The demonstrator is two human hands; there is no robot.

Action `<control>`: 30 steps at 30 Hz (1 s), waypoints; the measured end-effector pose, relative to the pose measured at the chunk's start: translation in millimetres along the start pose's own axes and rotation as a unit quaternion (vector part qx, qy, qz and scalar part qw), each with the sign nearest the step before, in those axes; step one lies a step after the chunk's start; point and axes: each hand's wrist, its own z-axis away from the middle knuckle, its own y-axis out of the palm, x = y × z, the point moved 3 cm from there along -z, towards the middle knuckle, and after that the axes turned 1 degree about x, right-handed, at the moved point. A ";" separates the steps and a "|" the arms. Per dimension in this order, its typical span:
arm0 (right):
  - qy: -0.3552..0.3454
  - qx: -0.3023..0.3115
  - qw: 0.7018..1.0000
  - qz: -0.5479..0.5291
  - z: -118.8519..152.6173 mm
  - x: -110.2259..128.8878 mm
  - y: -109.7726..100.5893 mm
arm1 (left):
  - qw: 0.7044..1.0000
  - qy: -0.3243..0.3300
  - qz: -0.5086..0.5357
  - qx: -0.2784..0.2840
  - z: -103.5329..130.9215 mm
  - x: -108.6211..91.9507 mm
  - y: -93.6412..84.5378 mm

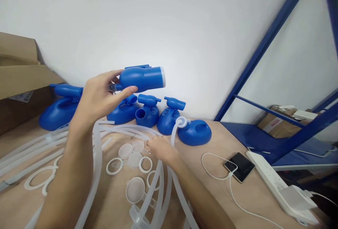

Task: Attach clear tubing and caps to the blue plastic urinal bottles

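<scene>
My left hand (101, 95) grips a blue plastic urinal funnel (142, 77) by its narrow end and holds it sideways above the table. A white ring (163, 76) sits on the funnel's wide mouth. Clear tubing (97, 151) hangs below this hand; where it joins the funnel is mostly covered by my fingers. Down on the table, my right hand (162, 148) has its fingers curled at the edge of some translucent caps (135, 159); what they pinch is hidden. White rings (145, 164) and a round lid (135, 190) lie close by.
Several blue urinal bottles (194, 132) stand along the wall. More tubing (31, 151) spreads across the left. A cardboard box (26, 77) is at the far left. On the right are a phone (239, 166), a white cable (211, 177), a power strip (274, 179) and a blue shelf frame (264, 53).
</scene>
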 end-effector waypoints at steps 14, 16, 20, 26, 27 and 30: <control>-0.083 -0.457 0.675 -0.573 64.2 -82.3 -92.9 | 0.984 0.077 0.011 0.162 -6.0 12.9 27.5; -0.105 -0.493 0.588 -0.633 73.2 -83.6 -98.7 | 0.979 0.100 0.024 0.176 -5.1 5.8 34.9; -0.137 -0.532 0.451 -0.703 71.2 -76.3 -99.7 | 0.966 0.160 0.074 0.191 1.8 -16.2 52.8; -0.092 -0.625 0.420 -0.652 81.3 -69.9 -100.9 | 0.947 0.194 0.136 0.218 16.3 -46.2 68.7; -0.078 -0.625 0.450 -0.634 86.3 -69.0 -103.0 | 0.942 0.195 0.145 0.230 18.1 -49.3 69.8; -0.031 -0.582 0.558 -0.591 98.2 -67.2 -108.9 | 0.924 0.199 0.172 0.278 22.4 -55.6 73.8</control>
